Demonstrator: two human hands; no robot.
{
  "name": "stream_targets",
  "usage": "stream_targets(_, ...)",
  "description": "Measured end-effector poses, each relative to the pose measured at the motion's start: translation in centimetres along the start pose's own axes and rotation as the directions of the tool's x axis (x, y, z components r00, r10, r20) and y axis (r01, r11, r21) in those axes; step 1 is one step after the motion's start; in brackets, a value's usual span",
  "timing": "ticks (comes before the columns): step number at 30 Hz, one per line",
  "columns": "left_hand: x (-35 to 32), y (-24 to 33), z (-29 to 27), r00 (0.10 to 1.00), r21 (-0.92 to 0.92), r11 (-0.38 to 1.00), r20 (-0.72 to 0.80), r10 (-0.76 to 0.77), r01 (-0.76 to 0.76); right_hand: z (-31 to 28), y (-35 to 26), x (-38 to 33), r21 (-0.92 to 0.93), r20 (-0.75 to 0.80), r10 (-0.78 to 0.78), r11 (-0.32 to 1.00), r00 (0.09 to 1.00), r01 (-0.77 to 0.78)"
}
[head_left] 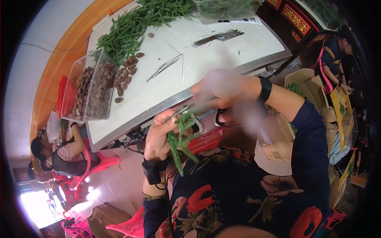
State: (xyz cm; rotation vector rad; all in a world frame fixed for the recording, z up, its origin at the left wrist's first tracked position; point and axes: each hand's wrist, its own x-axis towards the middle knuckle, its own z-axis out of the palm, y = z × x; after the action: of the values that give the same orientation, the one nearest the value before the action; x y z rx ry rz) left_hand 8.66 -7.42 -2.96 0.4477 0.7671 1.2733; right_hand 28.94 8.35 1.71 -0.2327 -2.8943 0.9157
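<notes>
The one view is a wide fisheye, worn left of its pair on the person's head. It looks steeply down over the navy blouse printed with red flowers (238, 190), which lies near the lens. The bare left hand (156, 133) and bare right hand (228, 89) fall mid-picture, the right hazily blurred; the white-topped, metal-edged counter (166, 91) stretches beyond. Straight edges bow toward the dark rim.

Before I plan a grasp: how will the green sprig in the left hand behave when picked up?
The green sprig probably flexes: it looks narrow and splays past the left hand. Likely light for its size, as it appears thin and feathery. Unlikely to roll, given its branching outline.
</notes>
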Motion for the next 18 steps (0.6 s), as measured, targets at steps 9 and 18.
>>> stream_targets(9,2.3,-0.5,2.4,0.804,0.714,0.687,-0.326,0.498,-0.136,2.1,0.5,-0.7,-0.434,-0.366,-0.090,0.897,0.926,-0.085)
stream_targets(18,1.3,1.4,0.1,0.866,0.261,0.938,-0.385,0.319,-0.229,1.9,3.3,-4.4,-0.081,-0.376,0.520,0.806,0.766,-0.587)
